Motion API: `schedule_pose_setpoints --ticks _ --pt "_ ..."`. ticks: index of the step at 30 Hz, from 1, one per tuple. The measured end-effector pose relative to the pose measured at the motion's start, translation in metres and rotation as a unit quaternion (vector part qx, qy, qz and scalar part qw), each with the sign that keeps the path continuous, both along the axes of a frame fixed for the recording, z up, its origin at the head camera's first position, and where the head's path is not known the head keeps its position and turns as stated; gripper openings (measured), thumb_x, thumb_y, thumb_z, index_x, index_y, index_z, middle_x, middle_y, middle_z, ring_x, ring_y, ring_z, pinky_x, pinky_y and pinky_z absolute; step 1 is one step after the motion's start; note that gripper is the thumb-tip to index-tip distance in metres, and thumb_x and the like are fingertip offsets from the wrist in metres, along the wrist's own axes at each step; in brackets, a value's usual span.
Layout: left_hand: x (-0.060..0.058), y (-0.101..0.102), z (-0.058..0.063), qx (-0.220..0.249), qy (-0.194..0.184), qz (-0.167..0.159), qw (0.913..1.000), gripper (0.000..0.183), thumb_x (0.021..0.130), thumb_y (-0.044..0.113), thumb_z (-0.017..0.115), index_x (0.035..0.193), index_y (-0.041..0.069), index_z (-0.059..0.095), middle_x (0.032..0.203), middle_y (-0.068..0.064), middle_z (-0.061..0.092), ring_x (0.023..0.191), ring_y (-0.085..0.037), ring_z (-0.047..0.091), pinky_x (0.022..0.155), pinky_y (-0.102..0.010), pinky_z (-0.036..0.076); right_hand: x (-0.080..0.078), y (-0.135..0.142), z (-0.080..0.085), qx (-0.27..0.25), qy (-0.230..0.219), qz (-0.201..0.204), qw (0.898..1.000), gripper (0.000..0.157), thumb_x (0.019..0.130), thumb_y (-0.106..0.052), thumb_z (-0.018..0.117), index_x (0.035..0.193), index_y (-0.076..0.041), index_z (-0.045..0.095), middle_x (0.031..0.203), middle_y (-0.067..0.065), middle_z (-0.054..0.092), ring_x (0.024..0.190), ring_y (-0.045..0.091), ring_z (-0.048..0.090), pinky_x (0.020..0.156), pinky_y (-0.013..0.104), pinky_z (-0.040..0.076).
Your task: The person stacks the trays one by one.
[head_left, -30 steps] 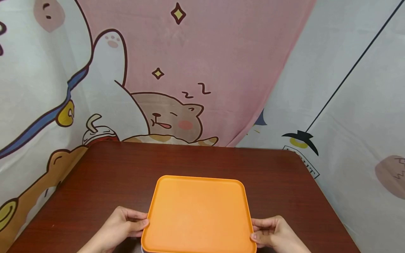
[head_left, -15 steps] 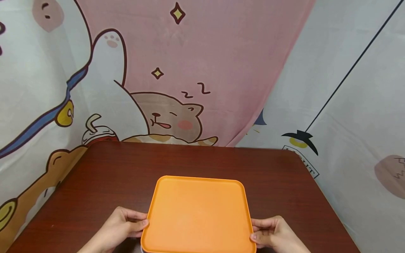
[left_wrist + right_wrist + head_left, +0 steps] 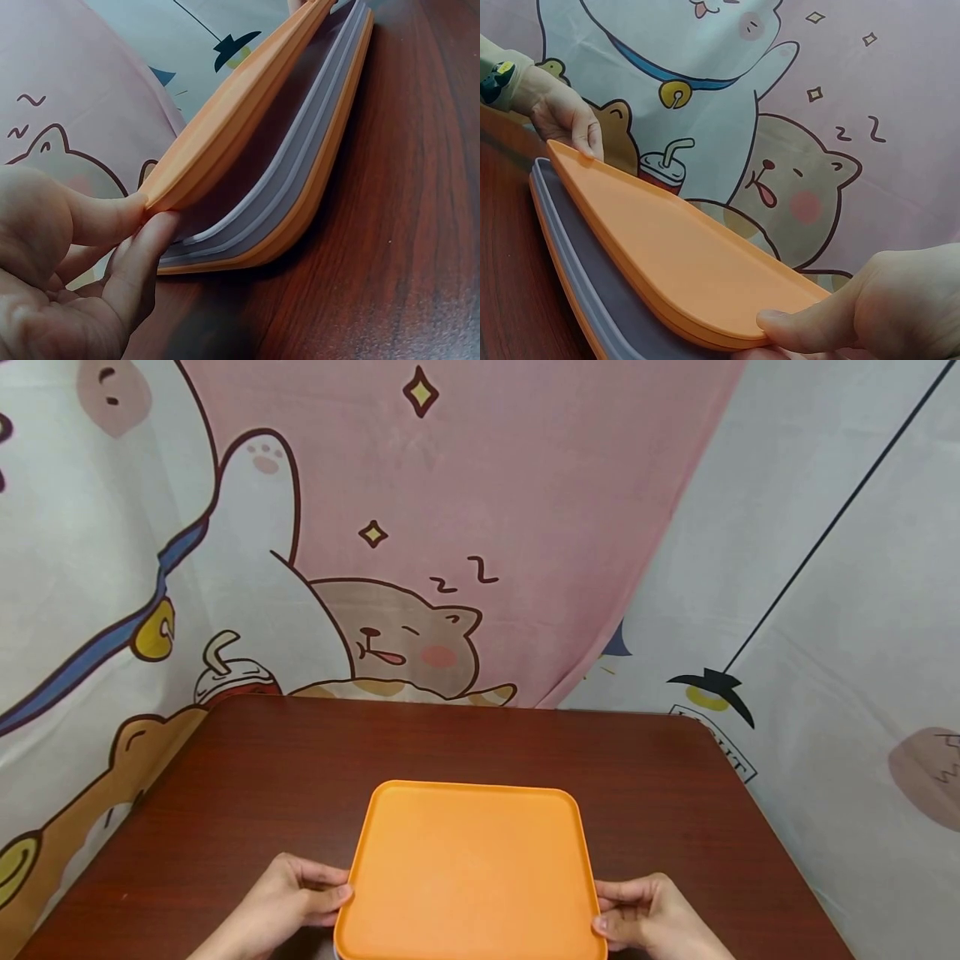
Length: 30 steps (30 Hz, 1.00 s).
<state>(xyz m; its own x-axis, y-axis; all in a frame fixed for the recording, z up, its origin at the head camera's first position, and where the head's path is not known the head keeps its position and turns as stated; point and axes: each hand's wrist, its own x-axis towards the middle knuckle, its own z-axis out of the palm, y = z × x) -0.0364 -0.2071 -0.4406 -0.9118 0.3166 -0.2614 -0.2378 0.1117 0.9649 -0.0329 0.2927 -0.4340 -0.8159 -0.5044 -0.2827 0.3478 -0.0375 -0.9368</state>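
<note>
An orange rectangular tray (image 3: 468, 868) with rounded corners is held between both hands. My left hand (image 3: 288, 897) pinches its left edge, thumb on top and fingers underneath. On the opposite edge my right hand (image 3: 648, 914) has the same kind of grip. In the left wrist view, the held tray tilts above a stack of grey trays (image 3: 289, 176), with an orange tray (image 3: 304, 225) at the bottom on the table. A dark gap separates the held tray from the grey rim below. From the head view the stack is almost fully hidden beneath it.
The dark brown wooden table (image 3: 262, 777) spreads around the trays. Behind it hangs a pink and white cloth (image 3: 540, 510) with cartoon animals. A dark band with a green and yellow part (image 3: 499, 81) is on the left wrist.
The far edge of the held orange tray sits very slightly lower in the head view. Both hands keep their grip and have barely shifted.
</note>
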Motion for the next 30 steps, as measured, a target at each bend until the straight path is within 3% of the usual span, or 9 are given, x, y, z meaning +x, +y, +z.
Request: schedule_pose_setpoints --ticks 16,30 --pt "0.0009 0.0001 -0.0043 0.006 -0.008 0.003 0.9999 0.032 0.095 0.001 0.078 0.117 -0.021 0.069 0.108 -0.021 0.075 0.095 -0.027 0.074 0.078 -0.039 0.064 0.0004 0.0012 -0.0044 -0.009 0.019 0.009 1.0 0.053 0.095 0.004 0.075 0.138 0.023 0.05 0.114 0.024 0.074 0.097 0.027 0.076 0.08 0.039 0.064" --pt "0.0021 0.0003 -0.0043 0.006 -0.008 0.002 0.9999 0.033 0.094 0.001 0.079 0.116 -0.02 0.07 0.105 -0.02 0.075 0.093 -0.025 0.074 0.077 -0.037 0.064 0.0001 0.0024 -0.0086 0.011 -0.003 -0.013 1.0 0.049 0.093 0.003 0.079 0.136 0.016 0.059 0.113 0.023 0.075 0.094 0.025 0.076 0.078 0.036 0.064"
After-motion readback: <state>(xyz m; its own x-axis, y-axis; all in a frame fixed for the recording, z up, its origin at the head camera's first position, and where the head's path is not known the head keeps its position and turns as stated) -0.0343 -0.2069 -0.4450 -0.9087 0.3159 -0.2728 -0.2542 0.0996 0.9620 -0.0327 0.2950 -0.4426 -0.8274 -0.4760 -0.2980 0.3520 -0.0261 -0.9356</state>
